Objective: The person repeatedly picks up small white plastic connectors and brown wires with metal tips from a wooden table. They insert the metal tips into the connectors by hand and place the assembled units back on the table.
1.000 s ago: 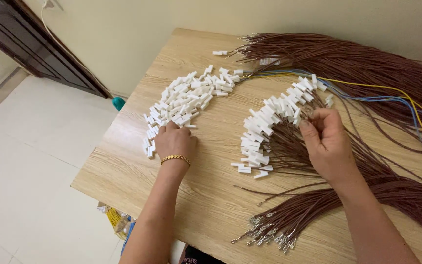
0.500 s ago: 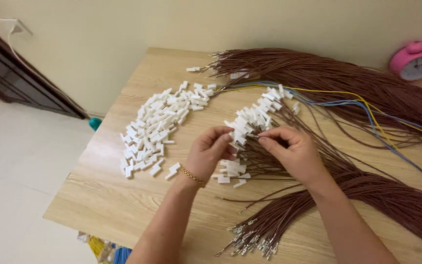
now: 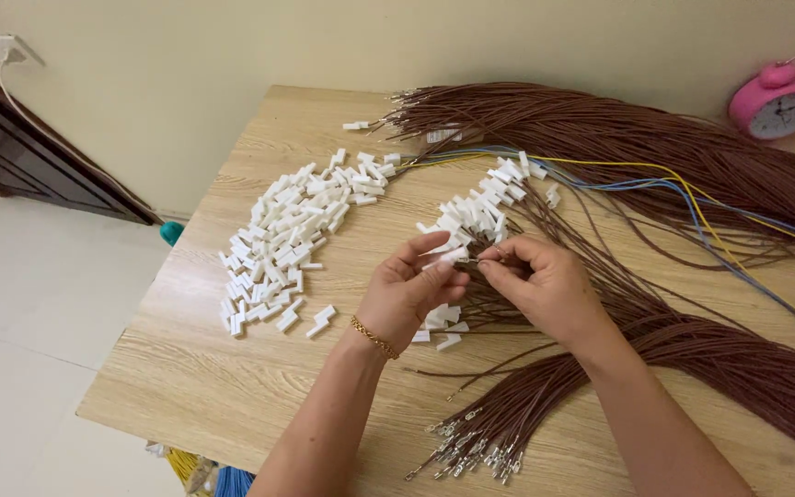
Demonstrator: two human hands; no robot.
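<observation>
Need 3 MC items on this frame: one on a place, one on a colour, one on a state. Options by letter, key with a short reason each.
1. Where is the loose pile of white connector housings?
A. Right of both hands
B. Left of the left hand
C. On the floor

2. What colour is the alarm clock at the table's far right corner?
A. Pink
B. Green
C. Black

3. What is the left hand doing?
A. Resting flat on the table
B. Pinching a white housing
C. Gripping the clock

Key: 1 B, the pile lies on the wood to the left of that hand. 2 A, its body and bells are pink. 3 B, thumb and fingers close on a housing, meeting the right hand, which pinches a brown wire.
</observation>
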